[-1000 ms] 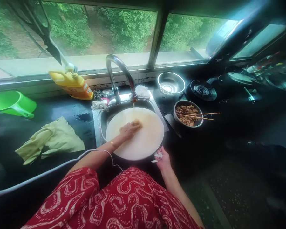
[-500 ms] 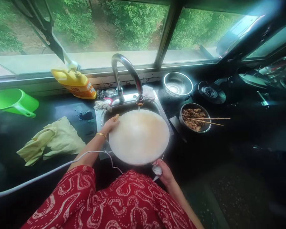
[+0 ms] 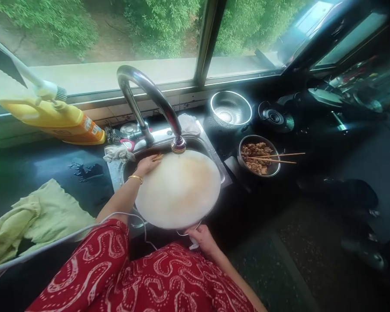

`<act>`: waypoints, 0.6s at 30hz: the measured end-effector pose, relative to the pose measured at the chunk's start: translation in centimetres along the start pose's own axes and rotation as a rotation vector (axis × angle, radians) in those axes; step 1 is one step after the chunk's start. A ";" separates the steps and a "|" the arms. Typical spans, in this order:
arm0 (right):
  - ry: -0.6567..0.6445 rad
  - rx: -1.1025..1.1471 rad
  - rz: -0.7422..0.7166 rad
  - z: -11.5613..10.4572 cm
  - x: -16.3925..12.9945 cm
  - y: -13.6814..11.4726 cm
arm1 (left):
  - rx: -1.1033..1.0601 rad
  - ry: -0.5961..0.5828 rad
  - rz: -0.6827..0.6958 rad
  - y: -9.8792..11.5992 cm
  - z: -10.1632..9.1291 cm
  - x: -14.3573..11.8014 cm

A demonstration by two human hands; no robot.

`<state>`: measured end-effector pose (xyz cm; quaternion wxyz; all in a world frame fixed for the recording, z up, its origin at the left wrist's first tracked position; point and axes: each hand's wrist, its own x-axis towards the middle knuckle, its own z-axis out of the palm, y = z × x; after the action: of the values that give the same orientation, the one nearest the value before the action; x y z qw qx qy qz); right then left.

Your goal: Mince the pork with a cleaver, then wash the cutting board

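A wide round pan (image 3: 178,195), kind uncertain, lies over the sink with a whitish, brown-tinged surface. I cannot tell whether liquid fills it. My left hand (image 3: 147,165) is closed at its far left rim, a small tan thing showing by the fingertips, too blurred to name. On the near side, my right hand (image 3: 203,237) grips the pan's thin wire loop handle, with a bit of white cloth (image 3: 194,245) under the fingers. The metal faucet (image 3: 178,145) points down above the pan's far edge. Beneath the pan, most of the sink (image 3: 219,167) is hidden.
A yellow jug (image 3: 56,121) and a pale cloth (image 3: 53,208) lie to the left. Right of the sink are a perforated metal basket (image 3: 231,108), a bowl of brown food (image 3: 260,158) with chopsticks (image 3: 286,154), and a burner (image 3: 274,117). A white cable (image 3: 65,237) crosses my left arm.
The camera view has shifted, sliding the surroundings leftward. My right hand and the near handle have moved left and slightly nearer. Both hands stay at the pan.
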<state>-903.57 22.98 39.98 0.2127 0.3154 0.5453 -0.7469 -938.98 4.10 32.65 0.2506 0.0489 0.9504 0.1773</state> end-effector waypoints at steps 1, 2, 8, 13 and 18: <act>0.029 -0.016 0.003 0.0 0.2 -0.2 | 0.001 -0.004 -0.008 -0.1 0.1 0.1; 0.047 -0.034 0.004 0.0 0.3 -0.3 | 0.002 -0.002 -0.012 -0.3 0.0 0.2; -0.047 -0.128 -0.035 -0.6 1.0 1.3 | 0.002 0.045 0.044 -0.5 -1.5 0.3; -0.170 -0.160 -0.009 -0.8 -0.2 3.9 | 0.013 0.091 0.161 1.8 -2.1 -0.5; -0.164 0.002 0.150 -5.2 -2.7 4.0 | 0.042 0.075 0.323 6.4 -1.3 -0.7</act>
<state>-897.75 26.57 38.03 0.3116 0.2936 0.5002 -0.7527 -938.96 9.53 36.38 0.1823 0.1996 0.9424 0.1970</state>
